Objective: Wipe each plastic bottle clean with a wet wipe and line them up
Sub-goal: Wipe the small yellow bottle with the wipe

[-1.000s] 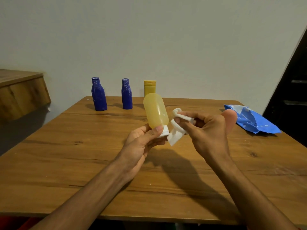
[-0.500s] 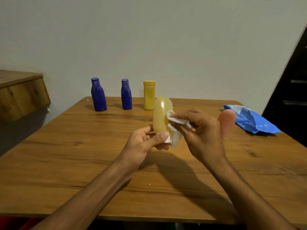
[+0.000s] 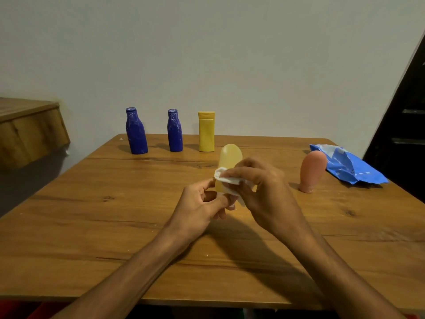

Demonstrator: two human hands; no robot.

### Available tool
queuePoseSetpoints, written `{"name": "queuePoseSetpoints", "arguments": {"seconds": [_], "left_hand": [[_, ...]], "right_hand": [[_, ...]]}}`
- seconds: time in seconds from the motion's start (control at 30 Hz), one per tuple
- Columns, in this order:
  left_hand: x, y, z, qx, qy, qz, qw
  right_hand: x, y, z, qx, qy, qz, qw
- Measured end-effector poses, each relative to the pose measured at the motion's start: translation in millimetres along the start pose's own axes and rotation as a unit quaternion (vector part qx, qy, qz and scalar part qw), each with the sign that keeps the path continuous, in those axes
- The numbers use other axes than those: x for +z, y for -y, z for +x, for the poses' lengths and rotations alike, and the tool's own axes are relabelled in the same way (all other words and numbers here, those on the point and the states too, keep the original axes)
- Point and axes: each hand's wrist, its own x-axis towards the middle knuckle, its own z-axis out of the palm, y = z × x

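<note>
A pale yellow translucent bottle [image 3: 230, 157] is held upside down over the table's middle. My left hand [image 3: 202, 207] pinches its white cap end from below. My right hand [image 3: 262, 189] presses a white wet wipe [image 3: 226, 181] around the bottle's lower body, fingers curled over it. At the back stand two blue bottles [image 3: 136, 132] [image 3: 175, 131] and a yellow bottle [image 3: 206, 131] in a row. A pink bottle [image 3: 312, 170] stands cap-down on the right.
A blue wet wipe pack [image 3: 347, 168] lies at the table's right rear, just behind the pink bottle. The wooden table [image 3: 92, 215] meets a pale wall. A wooden ledge [image 3: 27, 125] juts out at left; a dark doorway [image 3: 404, 125] is at right.
The bottle has come down and tilted upright from leaning left. My right hand brought the wipe from beside the cap onto the bottle's body and wrapped it round.
</note>
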Motion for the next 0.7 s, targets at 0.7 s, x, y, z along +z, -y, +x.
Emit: {"name": "queuePoseSetpoints", "arguments": {"seconds": [0.7], "left_hand": [[6,3,-1,0.006,-0.05,0.039,0.998]], "right_hand": [[6,10,-4,-0.048,0.077,-0.072,0.993]]}}
